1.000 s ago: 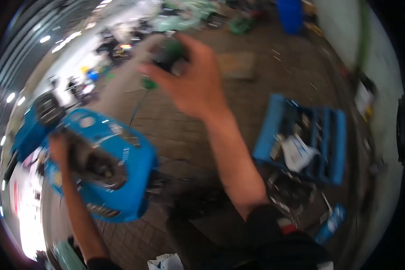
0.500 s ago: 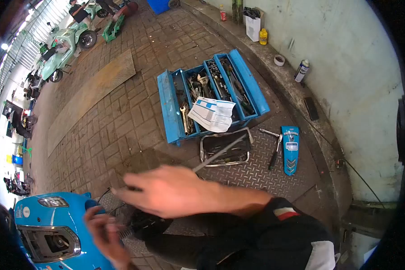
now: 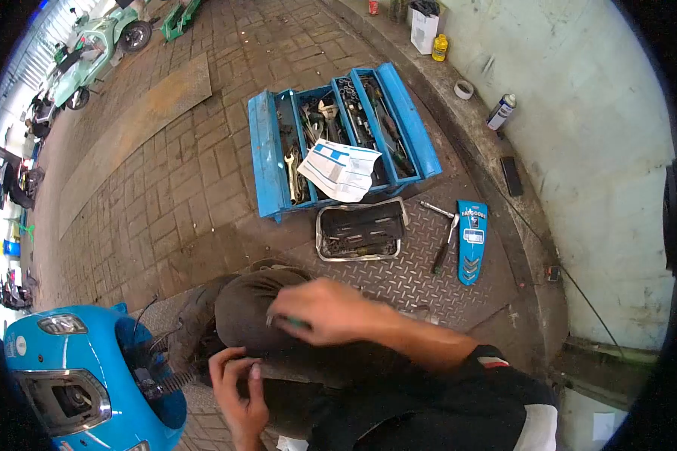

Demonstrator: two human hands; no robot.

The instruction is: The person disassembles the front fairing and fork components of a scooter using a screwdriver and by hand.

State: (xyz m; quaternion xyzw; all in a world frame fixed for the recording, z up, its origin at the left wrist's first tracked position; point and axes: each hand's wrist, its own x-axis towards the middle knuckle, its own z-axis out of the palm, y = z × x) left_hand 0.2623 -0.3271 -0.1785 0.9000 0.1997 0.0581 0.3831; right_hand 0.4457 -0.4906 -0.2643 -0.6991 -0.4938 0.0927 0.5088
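Mid-handling, the right hand [image 3: 322, 313] is closed around what looks like a small green-and-metal tool [image 3: 296, 323] above dark grey trousers [image 3: 242, 310], calling for steady grip; the left hand [image 3: 241, 395] curls open nearby

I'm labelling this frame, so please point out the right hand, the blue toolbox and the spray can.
Right hand [image 3: 326, 311]: head view, on the back of the hand.
Blue toolbox [image 3: 264, 154]: head view, on its left side wall.
Spray can [image 3: 501, 113]: head view, mid-body.
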